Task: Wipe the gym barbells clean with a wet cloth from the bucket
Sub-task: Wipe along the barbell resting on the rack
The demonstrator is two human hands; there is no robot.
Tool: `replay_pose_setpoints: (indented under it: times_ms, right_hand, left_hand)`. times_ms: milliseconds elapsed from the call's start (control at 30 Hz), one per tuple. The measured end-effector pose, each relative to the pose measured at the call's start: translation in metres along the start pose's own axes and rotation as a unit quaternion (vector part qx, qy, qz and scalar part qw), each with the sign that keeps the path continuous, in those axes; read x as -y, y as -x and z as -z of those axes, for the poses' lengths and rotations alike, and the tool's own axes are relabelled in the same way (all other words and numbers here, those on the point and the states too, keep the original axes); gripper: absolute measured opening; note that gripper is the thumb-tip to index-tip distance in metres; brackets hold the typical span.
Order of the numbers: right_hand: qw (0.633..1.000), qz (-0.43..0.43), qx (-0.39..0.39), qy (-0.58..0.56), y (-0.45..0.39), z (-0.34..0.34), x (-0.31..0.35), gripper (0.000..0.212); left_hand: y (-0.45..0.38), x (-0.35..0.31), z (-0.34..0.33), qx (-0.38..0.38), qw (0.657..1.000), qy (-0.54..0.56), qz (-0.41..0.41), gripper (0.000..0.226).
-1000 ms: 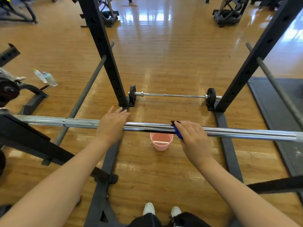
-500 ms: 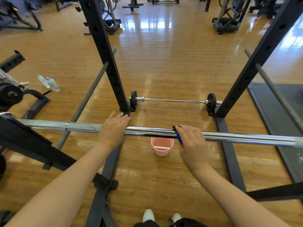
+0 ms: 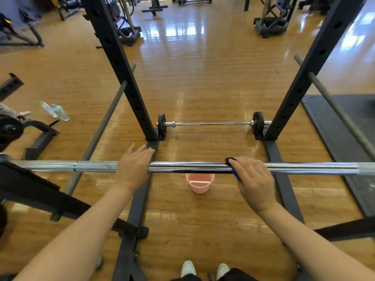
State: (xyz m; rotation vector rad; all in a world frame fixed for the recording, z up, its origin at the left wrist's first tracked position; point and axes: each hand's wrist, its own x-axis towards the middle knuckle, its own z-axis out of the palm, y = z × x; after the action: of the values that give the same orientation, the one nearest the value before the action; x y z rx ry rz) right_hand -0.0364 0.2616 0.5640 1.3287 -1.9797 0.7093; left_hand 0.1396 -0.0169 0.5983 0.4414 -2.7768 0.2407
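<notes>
Chrome barbell (image 3: 192,167) is lying across the rack at about waist level, long axis running left-right across the view, ends passing out of frame both sides; left part looks matte/knurled, mid section shiny. Right hand (image 3: 253,182) is draping over the bar just right of centre, fingers curling over it & pressing a blue cloth (image 3: 235,173) against the shaft, only a dark-blue edge of cloth showing at the fingertips and under the palm. Left hand (image 3: 133,169) is resting on the bar left of centre, fingers straight & close together, pointing fwd over it, not wrapping. Pink bucket (image 3: 199,184) is standing upright on the wood floor (image 3: 192,78) directly below the bar, btwn the hands; inside can't be made out beyond a pale strip across the opening. Second, smaller barbell (image 3: 211,123) w/ black plates is lying on the floor farther back btwn the black rack uprights (image 3: 121,63), parallel to the first. Two plastic bottles (image 3: 54,111) are lying on the floor at left
</notes>
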Motion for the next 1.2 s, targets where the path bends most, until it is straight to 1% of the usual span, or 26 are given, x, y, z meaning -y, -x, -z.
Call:
replay_pose_setpoints:
  times_ms: [133, 200, 267, 333, 500, 600, 667, 733, 800, 867, 933, 967, 1033, 1067, 1200]
  right_hand:
    - [0.998, 0.044, 0.008, -0.031, -0.015, -0.025, 0.035, 0.027]
    - [0.997, 0.073, 0.015, -0.035, -0.017, -0.023, 0.029, 0.025]
    - [0.994, 0.095, 0.029, -0.039, -0.014, -0.013, 0.012, 0.035]
    - [0.996, 0.073, 0.040, -0.038, -0.008, -0.003, -0.002, 0.045]
    - [0.999, -0.018, 0.032, -0.001, 0.010, 0.021, -0.024, 0.030]
    - [0.997, -0.075, 0.021, 0.003, 0.010, 0.022, -0.015, 0.027]
    - [0.993, -0.113, 0.006, 0.016, 0.009, 0.016, -0.003, 0.027]
    - [0.993, -0.114, 0.009, 0.020, 0.005, 0.008, 0.009, 0.026]
    - [0.996, -0.088, 0.024, 0.010, -0.002, 0.000, 0.020, 0.027]
    - [0.997, -0.076, 0.032, 0.000, -0.007, -0.007, 0.029, 0.029]
    - [0.996, -0.076, 0.037, -0.002, -0.008, -0.012, 0.032, 0.028]
    - [0.996, -0.077, 0.038, 0.000, -0.007, -0.012, 0.032, 0.028]
    - [0.996, -0.083, 0.036, 0.003, -0.005, -0.010, 0.032, 0.029]
    - [0.996, -0.086, 0.035, 0.002, -0.008, -0.009, 0.034, 0.028]
    - [0.996, -0.050, 0.063, -0.037, -0.034, -0.026, 0.068, 0.027]
  left_hand:
    - [0.001, -0.001, 0.002, 0.006, 1.000, -0.003, 0.000, 0.047]
    - [0.000, 0.001, 0.004, 0.020, 1.000, -0.005, -0.004, 0.050]
    - [0.001, 0.001, 0.005, 0.033, 0.999, -0.007, -0.003, 0.053]
    - [0.001, 0.000, 0.007, 0.043, 0.999, -0.006, -0.001, 0.054]
    - [0.003, -0.002, 0.009, 0.051, 0.999, -0.004, 0.007, 0.057]
    - [0.004, -0.001, 0.007, 0.037, 0.999, -0.005, 0.000, 0.055]
    - [0.006, -0.003, 0.006, 0.017, 1.000, -0.024, -0.002, 0.050]
    - [0.007, -0.006, 0.003, -0.015, 0.999, -0.038, 0.005, 0.040]
    - [0.008, -0.009, 0.002, -0.031, 0.998, -0.040, 0.024, 0.032]
    - [0.008, -0.008, 0.001, -0.023, 0.998, -0.049, 0.023, 0.033]
    - [0.007, -0.005, 0.001, 0.000, 0.998, -0.068, 0.012, 0.033]
    - [0.004, -0.005, 0.003, 0.023, 0.997, -0.069, 0.017, 0.038]
    - [0.000, -0.008, 0.012, 0.078, 0.994, -0.063, 0.033, 0.058]
    - [0.000, -0.010, 0.016, 0.100, 0.993, -0.060, 0.034, 0.063]
    - [-0.012, -0.009, 0.027, 0.200, 0.978, -0.055, 0.036, 0.068]
